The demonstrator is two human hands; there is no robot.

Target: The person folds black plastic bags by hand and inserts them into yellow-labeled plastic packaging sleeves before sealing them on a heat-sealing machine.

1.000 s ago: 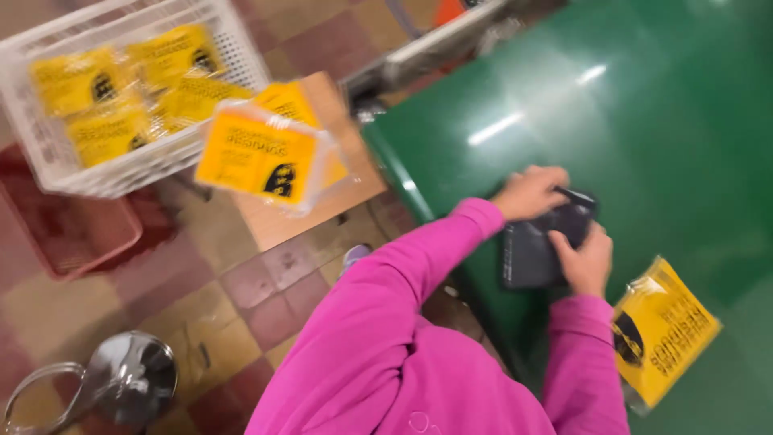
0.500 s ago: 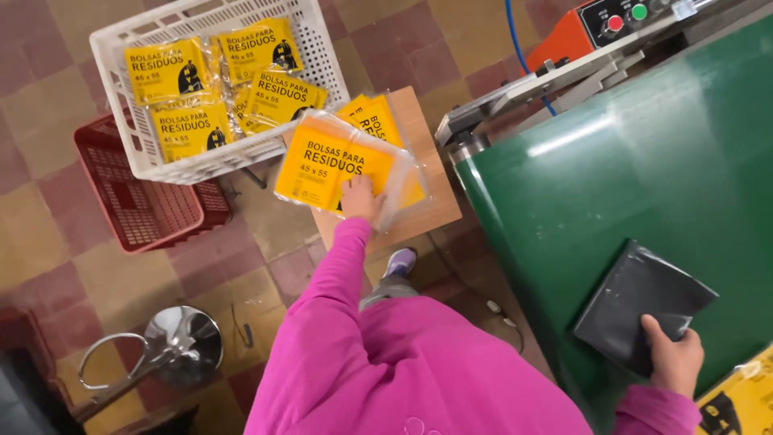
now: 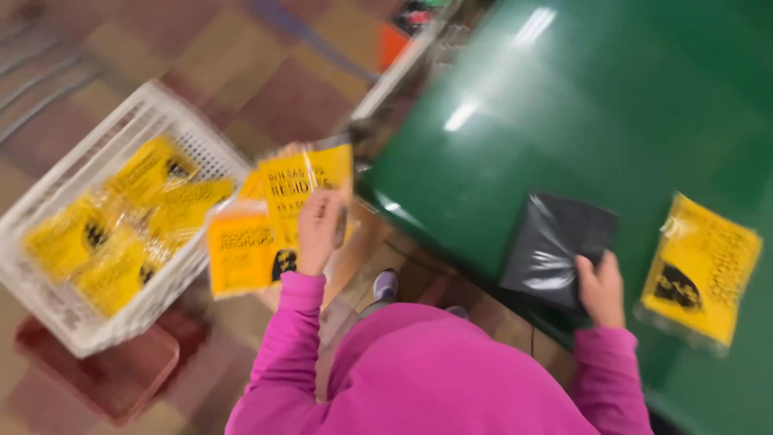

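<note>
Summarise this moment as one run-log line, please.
left hand: lifts yellow packet | right hand: holds black folded bag on green table | white basket: yellow packets

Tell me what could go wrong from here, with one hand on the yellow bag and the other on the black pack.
The black pack lies at the near edge of the green table, under only the right hand; it may slide off. The left hand lifts a slippery yellow bag over the stack, which could drop or drag the bags beneath. The view is blurred, so the grip itself is unclear.
</note>
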